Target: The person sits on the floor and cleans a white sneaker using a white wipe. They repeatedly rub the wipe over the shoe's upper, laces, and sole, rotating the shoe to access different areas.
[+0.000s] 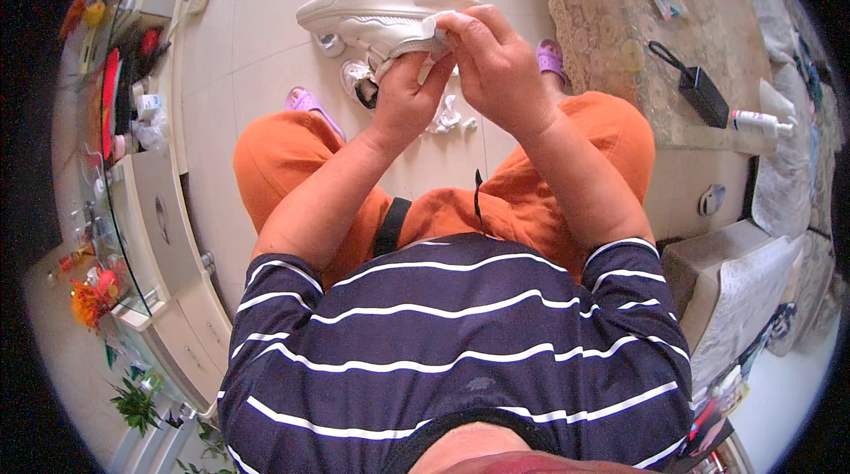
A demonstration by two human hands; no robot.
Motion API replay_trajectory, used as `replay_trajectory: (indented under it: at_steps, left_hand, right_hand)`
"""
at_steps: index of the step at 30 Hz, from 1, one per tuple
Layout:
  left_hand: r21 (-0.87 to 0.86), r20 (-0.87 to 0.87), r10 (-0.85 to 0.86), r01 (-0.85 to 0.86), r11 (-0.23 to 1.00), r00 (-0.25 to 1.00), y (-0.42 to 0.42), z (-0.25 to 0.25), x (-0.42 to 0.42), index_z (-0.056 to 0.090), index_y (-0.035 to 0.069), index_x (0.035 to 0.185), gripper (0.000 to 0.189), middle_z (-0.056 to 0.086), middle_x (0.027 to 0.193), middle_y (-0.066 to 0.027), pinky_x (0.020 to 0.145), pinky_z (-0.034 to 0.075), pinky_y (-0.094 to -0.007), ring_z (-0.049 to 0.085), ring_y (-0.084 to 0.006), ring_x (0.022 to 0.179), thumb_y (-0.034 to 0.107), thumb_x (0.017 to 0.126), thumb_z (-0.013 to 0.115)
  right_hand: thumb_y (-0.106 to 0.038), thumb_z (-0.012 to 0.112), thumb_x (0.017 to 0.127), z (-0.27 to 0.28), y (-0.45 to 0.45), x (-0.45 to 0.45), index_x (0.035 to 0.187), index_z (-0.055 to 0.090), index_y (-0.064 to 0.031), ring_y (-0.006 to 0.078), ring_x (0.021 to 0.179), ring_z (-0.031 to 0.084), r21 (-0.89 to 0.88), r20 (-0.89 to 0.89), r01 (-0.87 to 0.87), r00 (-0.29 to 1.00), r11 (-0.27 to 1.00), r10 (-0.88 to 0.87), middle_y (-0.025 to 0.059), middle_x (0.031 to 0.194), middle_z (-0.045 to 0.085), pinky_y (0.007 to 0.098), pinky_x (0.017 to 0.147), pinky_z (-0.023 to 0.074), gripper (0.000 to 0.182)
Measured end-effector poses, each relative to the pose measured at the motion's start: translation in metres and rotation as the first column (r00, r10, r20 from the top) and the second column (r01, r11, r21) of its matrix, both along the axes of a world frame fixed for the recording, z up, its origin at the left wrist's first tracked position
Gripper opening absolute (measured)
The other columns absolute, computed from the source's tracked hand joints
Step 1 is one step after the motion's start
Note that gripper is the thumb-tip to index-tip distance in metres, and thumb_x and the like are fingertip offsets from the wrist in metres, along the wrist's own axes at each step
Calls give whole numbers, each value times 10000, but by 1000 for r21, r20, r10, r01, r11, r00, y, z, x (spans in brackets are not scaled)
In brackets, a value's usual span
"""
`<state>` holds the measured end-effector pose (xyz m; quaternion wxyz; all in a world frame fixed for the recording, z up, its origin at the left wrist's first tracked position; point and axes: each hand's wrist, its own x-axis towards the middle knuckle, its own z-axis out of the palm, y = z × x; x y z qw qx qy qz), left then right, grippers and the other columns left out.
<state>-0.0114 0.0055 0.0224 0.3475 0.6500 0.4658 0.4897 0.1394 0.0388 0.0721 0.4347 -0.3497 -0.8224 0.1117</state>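
Sideways in front of me is a white sneaker, its sole edge up and its toe to the left. My left hand reaches into the shoe's opening and holds it from below. At the heel end, my right hand pinches a small white piece, seemingly a wipe or tissue, against the shoe. Crumpled white tissues lie on the floor beneath my hands. Another white shoe with a dark inside rests on the floor, partly hidden by the held sneaker.
A table with a lace-patterned cover on the right bears a black box-like device with a strap, a white bottle and a small packet. A cabinet lines the left. My feet wear purple sandals.
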Motion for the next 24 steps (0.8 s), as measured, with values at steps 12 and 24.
replay_trajectory:
  at_steps: [12, 24]
  left_hand:
    - [-151, 910, -26, 390, 909, 413, 29, 20, -20, 456, -1, 1261, 283, 572, 1212, -137, 1010, 489, -405, 584, -234, 1133, 69, 990, 499]
    - [-269, 904, 39, 495, 826, 426, 20, 15, -12, 495, 37, 1165, 203, 598, 1144, -107, 980, 504, -378, 609, -216, 1085, 73, 973, 549]
  right_hand:
    - [-3, 606, 867, -29, 17, 7, 1000, 633, -35, 311, 754, 633, -119, -160, 109, 979, 987, -128, 137, 849, 607, 365, 665, 527, 139]
    - [-12, 646, 849, -19, 18, 8, 962, 628, -37, 278, 765, 650, -150, -283, 101, 949, 984, -141, 139, 877, 628, 356, 672, 534, 117]
